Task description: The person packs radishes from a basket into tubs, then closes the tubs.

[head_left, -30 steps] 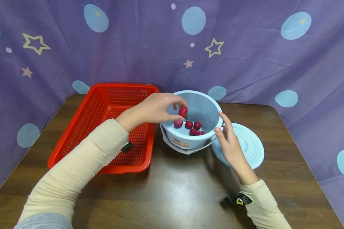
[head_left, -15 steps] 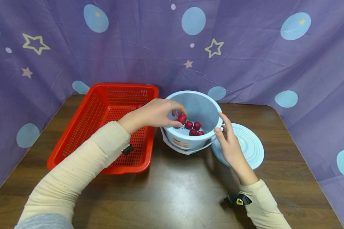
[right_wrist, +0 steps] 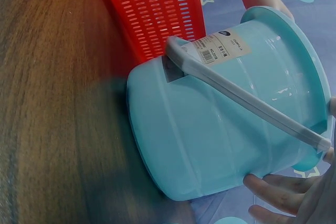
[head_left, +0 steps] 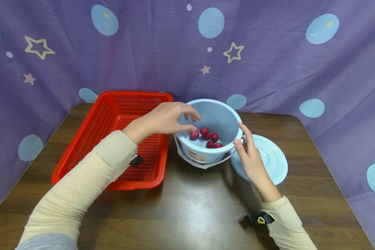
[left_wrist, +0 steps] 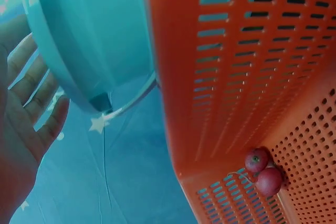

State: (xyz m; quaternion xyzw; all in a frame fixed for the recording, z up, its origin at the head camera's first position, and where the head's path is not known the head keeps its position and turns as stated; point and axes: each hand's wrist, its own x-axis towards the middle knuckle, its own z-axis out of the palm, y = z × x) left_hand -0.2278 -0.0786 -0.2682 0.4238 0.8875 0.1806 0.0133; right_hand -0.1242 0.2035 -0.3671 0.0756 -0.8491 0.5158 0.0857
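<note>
My left hand hovers at the left rim of a light blue bucket, fingers spread and holding nothing. Several red radishes lie on the bucket's floor; one of them is right below my thumb tip. On the bucket's right side, my right hand holds the rim near the handle joint with thumb and index finger. In the right wrist view, its other fingers rest against the outer wall. The white handle hangs down along the bucket's front.
A red perforated basket stands at the left, close beside the bucket. Two radishes sit in its corner in the left wrist view. The round blue lid lies on the wooden table behind my right hand. A purple curtain hangs behind.
My left hand lowered a radish into the bucket, let it go among the others, and rose back toward the left rim. My right hand has stayed on the bucket.
</note>
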